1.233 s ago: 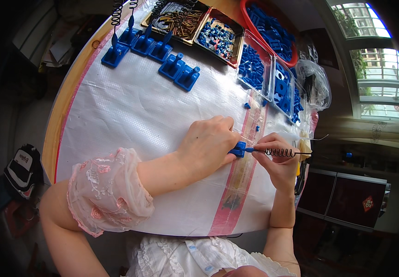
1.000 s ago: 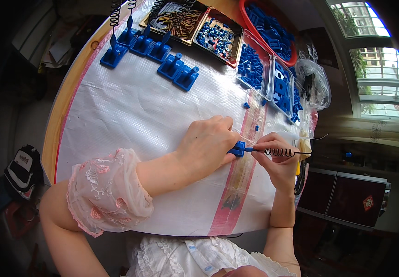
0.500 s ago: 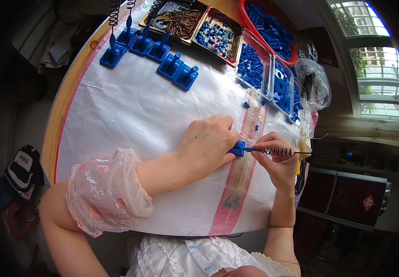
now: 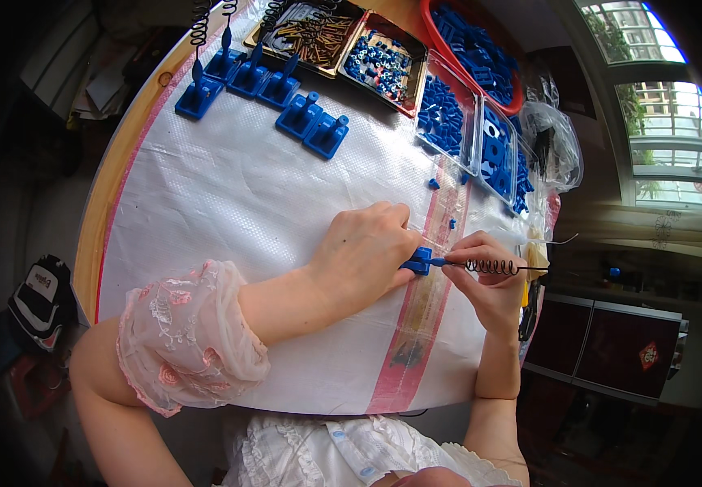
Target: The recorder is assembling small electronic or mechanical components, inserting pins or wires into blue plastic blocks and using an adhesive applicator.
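My left forearm slants in from the near left, over the worktop (image 4: 229,195), elbow bent out past its left edge and a sheer pink sleeve (image 4: 193,337) bunched below it. My left hand (image 4: 367,247) is turned back-up, knuckles high and fingers curled, gripping a small blue plastic base (image 4: 421,260) above the striped band, nearer the worktop's right edge than its left. My right forearm rises steeply from the near right, and my right hand (image 4: 487,282) bends leftward at the wrist, thumb and forefinger pinching the tapered blue tip (image 4: 439,262) of a black coil spring (image 4: 492,267). The tip meets the base, and the coil lies sideways across my fingers, its straight end pointing to the right edge. The base's left part is covered by my left hand, whose fingertips are mostly out of sight too; how far the tip sits inside the base I cannot make out. My other right fingers are partly hidden by the coil. Toward the far left edge stand six blue bases (image 4: 327,140), some with coils cut off by the top of the view. A tray of brass-coloured screws (image 4: 312,39) at the far edge is partly masked by more coils.
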Tool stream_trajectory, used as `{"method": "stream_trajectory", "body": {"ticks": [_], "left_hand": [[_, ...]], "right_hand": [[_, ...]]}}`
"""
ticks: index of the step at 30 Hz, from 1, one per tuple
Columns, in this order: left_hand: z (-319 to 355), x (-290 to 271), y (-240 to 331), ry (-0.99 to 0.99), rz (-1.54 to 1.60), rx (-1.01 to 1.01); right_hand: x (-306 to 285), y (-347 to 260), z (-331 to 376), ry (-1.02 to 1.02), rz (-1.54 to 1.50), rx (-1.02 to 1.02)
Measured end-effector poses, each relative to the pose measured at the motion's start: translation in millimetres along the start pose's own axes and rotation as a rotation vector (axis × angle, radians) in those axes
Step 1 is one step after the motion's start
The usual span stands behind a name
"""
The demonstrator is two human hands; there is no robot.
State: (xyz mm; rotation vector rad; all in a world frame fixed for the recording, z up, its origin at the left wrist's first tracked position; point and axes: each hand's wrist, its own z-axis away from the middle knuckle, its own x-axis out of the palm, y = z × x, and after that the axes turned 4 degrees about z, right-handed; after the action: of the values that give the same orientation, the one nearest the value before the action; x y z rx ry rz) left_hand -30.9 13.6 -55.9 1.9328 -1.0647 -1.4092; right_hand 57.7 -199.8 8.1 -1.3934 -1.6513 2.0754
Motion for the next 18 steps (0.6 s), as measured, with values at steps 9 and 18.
{"method": "stream_trajectory", "body": {"ticks": [9,18], "left_hand": [[0.1,-0.3,0.3,0.0,0.005,-0.004],[-0.1,0.5,0.2,-0.002,-0.007,-0.006]], "right_hand": [[0.3,-2.3,-1.0,-0.006,0.004,-0.001],[-0.2,-2.3,-0.6,-0.005,-0.005,0.001]]}}
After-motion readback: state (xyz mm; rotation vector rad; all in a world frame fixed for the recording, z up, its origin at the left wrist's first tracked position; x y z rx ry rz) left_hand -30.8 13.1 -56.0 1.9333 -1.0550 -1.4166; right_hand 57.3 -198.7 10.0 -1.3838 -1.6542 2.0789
